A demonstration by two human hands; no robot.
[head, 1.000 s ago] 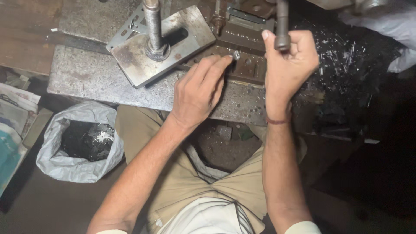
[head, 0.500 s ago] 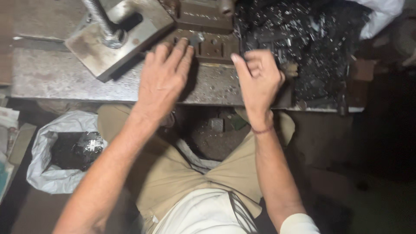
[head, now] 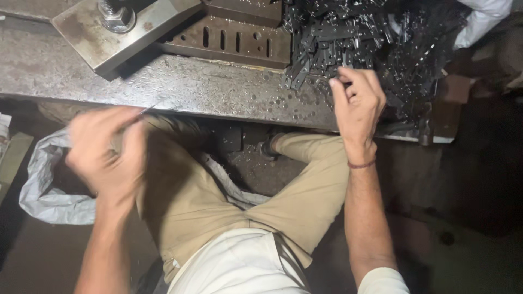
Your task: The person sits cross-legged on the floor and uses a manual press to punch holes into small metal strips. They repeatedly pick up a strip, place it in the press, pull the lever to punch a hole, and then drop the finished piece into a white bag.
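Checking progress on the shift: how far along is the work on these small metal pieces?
Done: cannot tell how many; the grey bag on the floor hides its contents. In hand: the blurred left hand holds a thin piece above that bag, while the right hand reaches into the dark parts pile. Left: that large pile.

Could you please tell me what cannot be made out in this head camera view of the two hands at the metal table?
- Left hand: motion blur; a thin sliver shows at its fingertips, but grip and object unclear.
- Right hand: fingers curl at the pile of dark metal strips; whether it holds one is hidden.
- Grey bag: contents hidden behind the left hand.
- Clamp plate: cut off by the top edge.
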